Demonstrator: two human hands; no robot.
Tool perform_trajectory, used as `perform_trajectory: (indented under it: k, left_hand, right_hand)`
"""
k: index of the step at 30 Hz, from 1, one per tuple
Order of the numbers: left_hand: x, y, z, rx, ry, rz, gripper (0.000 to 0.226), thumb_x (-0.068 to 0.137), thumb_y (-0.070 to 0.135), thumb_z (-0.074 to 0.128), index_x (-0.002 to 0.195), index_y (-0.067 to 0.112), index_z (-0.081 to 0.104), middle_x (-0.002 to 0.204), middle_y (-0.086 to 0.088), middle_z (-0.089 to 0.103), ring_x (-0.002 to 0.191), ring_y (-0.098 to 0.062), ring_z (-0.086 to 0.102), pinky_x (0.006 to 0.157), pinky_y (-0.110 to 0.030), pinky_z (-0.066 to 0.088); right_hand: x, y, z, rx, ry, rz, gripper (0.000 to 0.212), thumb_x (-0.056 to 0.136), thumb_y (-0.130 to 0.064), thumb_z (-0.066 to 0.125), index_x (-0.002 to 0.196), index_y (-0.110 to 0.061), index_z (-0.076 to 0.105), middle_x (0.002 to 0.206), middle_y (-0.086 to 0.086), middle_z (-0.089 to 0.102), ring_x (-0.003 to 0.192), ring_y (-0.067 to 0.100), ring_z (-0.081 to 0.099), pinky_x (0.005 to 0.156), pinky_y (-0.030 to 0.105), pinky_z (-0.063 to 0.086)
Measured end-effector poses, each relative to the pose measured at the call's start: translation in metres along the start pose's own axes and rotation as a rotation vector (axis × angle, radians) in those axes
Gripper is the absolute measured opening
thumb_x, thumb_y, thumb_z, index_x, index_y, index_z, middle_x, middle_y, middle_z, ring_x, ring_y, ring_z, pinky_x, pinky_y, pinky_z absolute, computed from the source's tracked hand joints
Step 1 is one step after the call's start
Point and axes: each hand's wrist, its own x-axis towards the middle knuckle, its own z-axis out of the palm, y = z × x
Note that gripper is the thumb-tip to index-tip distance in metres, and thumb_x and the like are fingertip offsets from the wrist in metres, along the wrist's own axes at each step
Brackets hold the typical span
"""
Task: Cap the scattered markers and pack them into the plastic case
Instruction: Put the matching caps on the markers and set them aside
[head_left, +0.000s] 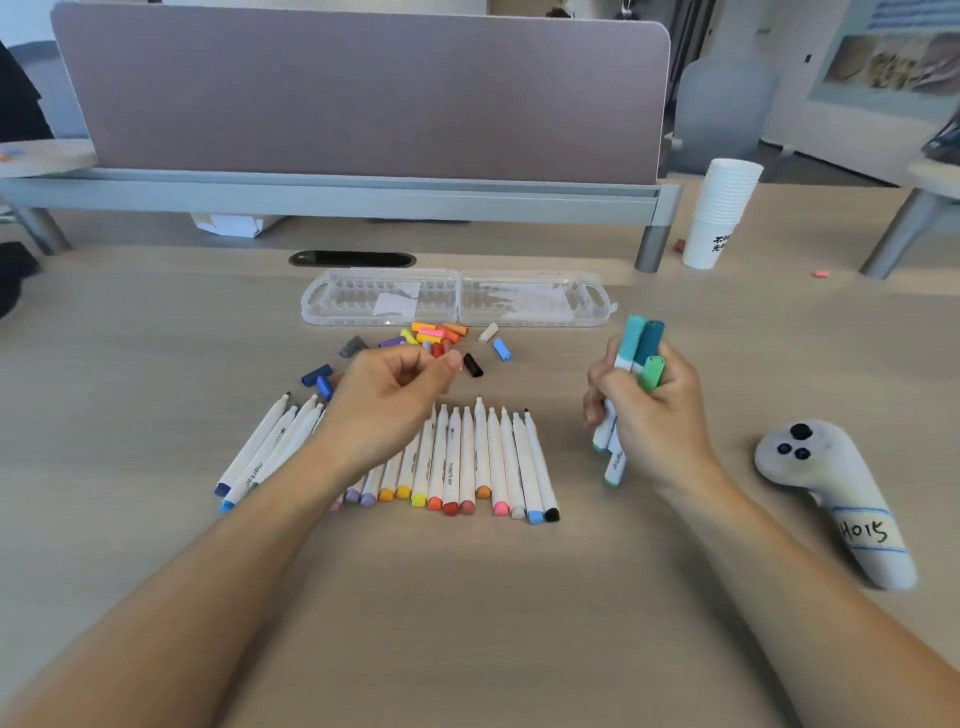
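Desk (675, 597): three capped markers (635, 340), one case (535, 301)

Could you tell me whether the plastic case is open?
Open: the plastic case lies spread flat, its two halves side by side.

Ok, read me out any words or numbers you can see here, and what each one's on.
"marker": on the white marker barrels.
"H015", handwritten: paper label on the grey controller.
Black characters on the paper cup stack: partly hidden, unreadable.
Smaller print on the barrels: too blurred.
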Motion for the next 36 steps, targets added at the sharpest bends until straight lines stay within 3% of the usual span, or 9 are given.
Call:
perform_trajectory:
  k: [4, 8, 11, 14, 21, 25, 30, 33, 36]
  left_hand:
    - [0.007, -0.008, -0.014, 0.086, 0.119, 0.0, 0.049, 0.095, 0.035, 0.06, 0.066, -0.004, 0.057, 0.048, 0.003, 0.042, 0.043, -0.005, 0.036, 0.045, -0.012, 0.032]
    - [0.023, -0.014, -0.026, 0.247, 0.212, -0.061, 0.028, 0.094, 0.031, 0.06, 0.073, 0.014, 0.067, 0.074, 0.001, 0.068, 0.051, 0.0, 0.049, 0.048, -0.015, 0.033]
    - [0.041, -0.009, -0.012, 0.413, 0.112, -0.051, 0.016, 0.094, 0.033, 0.06, 0.085, 0.023, 0.067, 0.084, 0.005, 0.067, 0.073, -0.002, 0.059, 0.059, -0.017, 0.042]
    - [0.063, 0.003, 0.015, 0.568, -0.029, -0.038, 0.019, 0.095, 0.034, 0.058, 0.096, 0.017, 0.067, 0.089, 0.001, 0.063, 0.071, -0.012, 0.061, 0.058, -0.025, 0.047]
    - [0.096, 0.008, 0.059, 1.148, -0.198, 0.042, 0.023, 0.092, 0.011, 0.049, 0.111, 0.007, 0.06, 0.111, -0.014, 0.057, 0.102, -0.034, 0.058, 0.079, -0.042, 0.055]
    - [0.102, 0.012, 0.063, 1.246, -0.236, 0.094, 0.029, 0.089, -0.003, 0.049, 0.116, 0.004, 0.058, 0.115, -0.015, 0.057, 0.106, -0.034, 0.059, 0.074, -0.036, 0.05]
    - [0.101, 0.014, 0.053, 0.854, -0.141, 0.048, 0.008, 0.088, 0.019, 0.063, 0.09, 0.014, 0.068, 0.099, -0.009, 0.065, 0.087, -0.025, 0.062, 0.069, -0.031, 0.051]
    - [0.085, 0.015, 0.04, 0.271, -0.049, -0.043, 0.006, 0.087, 0.021, 0.067, 0.085, 0.021, 0.073, 0.085, 0.004, 0.071, 0.078, -0.011, 0.066, 0.066, -0.024, 0.053]
    - [0.052, 0.02, 0.029, -0.452, -0.063, -0.213, 0.009, 0.094, 0.009, 0.062, 0.096, 0.006, 0.07, 0.092, -0.01, 0.072, 0.079, -0.015, 0.071, 0.073, -0.028, 0.061]
  right_hand:
    - [-0.002, 0.009, 0.006, -0.082, -0.037, 0.068, 0.017, 0.079, -0.01, 0.06, 0.071, 0.0, 0.048, 0.053, 0.008, 0.048, 0.043, 0.021, 0.051, 0.05, 0.033, 0.043]
    - [0.001, 0.011, 0.006, -0.291, -0.075, 0.144, 0.031, 0.091, -0.021, 0.062, 0.076, 0.001, 0.048, 0.054, 0.01, 0.049, 0.042, 0.019, 0.045, 0.048, 0.03, 0.04]
    - [0.0, 0.008, 0.005, -0.582, -0.228, 0.224, 0.033, 0.086, -0.032, 0.068, 0.068, -0.011, 0.049, 0.055, 0.004, 0.051, 0.05, 0.023, 0.047, 0.055, 0.031, 0.04]
    - [-0.006, 0.005, 0.01, -0.769, -0.335, 0.274, 0.033, 0.082, -0.038, 0.072, 0.068, -0.017, 0.05, 0.061, 0.002, 0.056, 0.053, 0.021, 0.051, 0.054, 0.029, 0.04]
    - [-0.008, -0.004, 0.003, -0.968, -0.285, 0.321, 0.025, 0.076, -0.032, 0.07, 0.072, -0.015, 0.053, 0.07, 0.002, 0.054, 0.056, 0.018, 0.048, 0.048, 0.028, 0.032]
    - [-0.003, -0.005, -0.002, -0.968, -0.249, 0.343, 0.03, 0.074, -0.031, 0.072, 0.069, -0.015, 0.048, 0.07, 0.001, 0.051, 0.057, 0.018, 0.047, 0.048, 0.027, 0.031]
    - [0.004, -0.004, -0.008, -0.583, -0.169, 0.351, 0.025, 0.073, -0.026, 0.07, 0.075, -0.008, 0.053, 0.063, 0.003, 0.051, 0.055, 0.021, 0.045, 0.055, 0.03, 0.039]
    - [0.003, -0.009, -0.004, -0.359, -0.18, 0.361, 0.017, 0.083, -0.018, 0.064, 0.084, -0.001, 0.059, 0.06, 0.006, 0.047, 0.052, 0.021, 0.043, 0.05, 0.028, 0.039]
    - [-0.005, -0.019, 0.001, -0.182, -0.259, 0.372, 0.026, 0.089, -0.02, 0.061, 0.098, 0.004, 0.065, 0.052, 0.005, 0.045, 0.043, 0.017, 0.042, 0.043, 0.026, 0.037]
